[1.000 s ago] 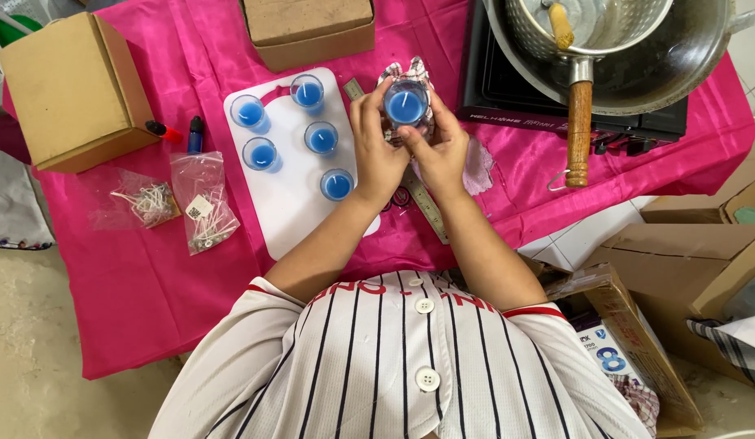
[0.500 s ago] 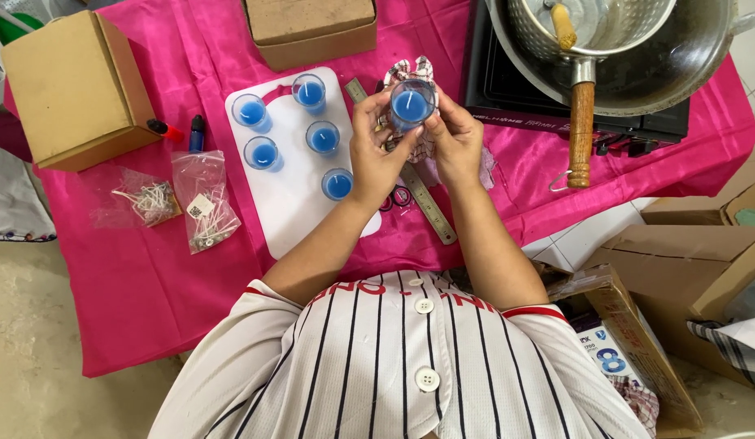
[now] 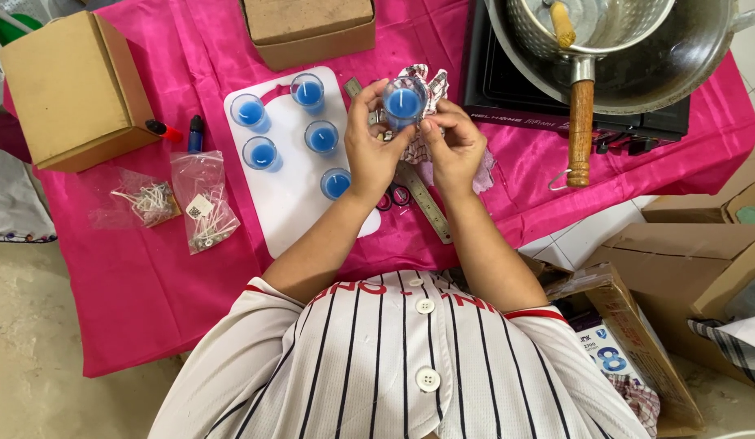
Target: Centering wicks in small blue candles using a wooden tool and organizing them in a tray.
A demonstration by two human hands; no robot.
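Between both raised hands, one blue candle glass (image 3: 404, 103) is being pinched by left hand (image 3: 371, 146) and right hand (image 3: 457, 146); five more (image 3: 322, 136) are standing just left.

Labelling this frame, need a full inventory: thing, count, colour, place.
held glass cup: 1, blue fill, in both hands
glass cups: 5, blue fill, on board
cutting board: 1, white, centre
cloth: 1, pink, over table
cardboard boxes: 2 on the cloth, brown, left and top
wick bags: 2, clear, left of board
ruler: 1, metal, under hands
pot: 1, steel, on black stove, top right
wooden handle: 1, brown, over stove
left hand: on held glass cup
right hand: on held glass cup
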